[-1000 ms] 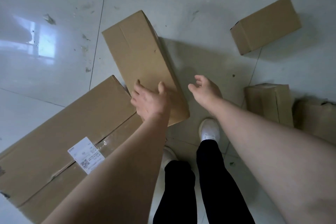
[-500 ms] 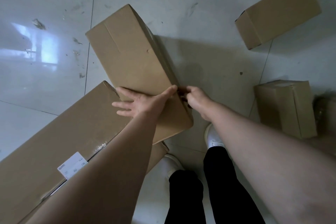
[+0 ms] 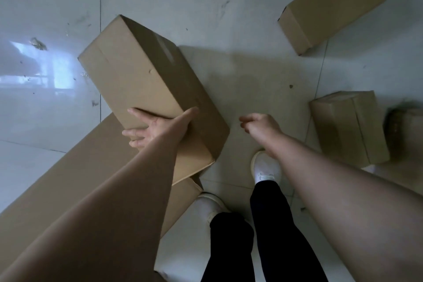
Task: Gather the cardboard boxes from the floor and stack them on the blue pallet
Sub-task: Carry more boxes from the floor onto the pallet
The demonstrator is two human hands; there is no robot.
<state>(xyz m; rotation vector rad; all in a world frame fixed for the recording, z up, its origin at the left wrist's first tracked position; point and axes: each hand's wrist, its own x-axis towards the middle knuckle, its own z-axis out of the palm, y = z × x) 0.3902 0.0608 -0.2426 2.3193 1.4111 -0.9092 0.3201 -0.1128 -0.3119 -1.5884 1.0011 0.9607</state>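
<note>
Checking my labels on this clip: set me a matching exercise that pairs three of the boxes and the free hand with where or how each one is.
Column A
1. long box
2. large box
3. far box
4. right hand

Column B
a. lies on the floor at upper right, apart from the other boxes
b. gripped at its near end by the left hand
c. fingers loosely curled, holding nothing
d. partly hidden under the left forearm

Pairs: 1-b, 2-d, 3-a, 4-c
</note>
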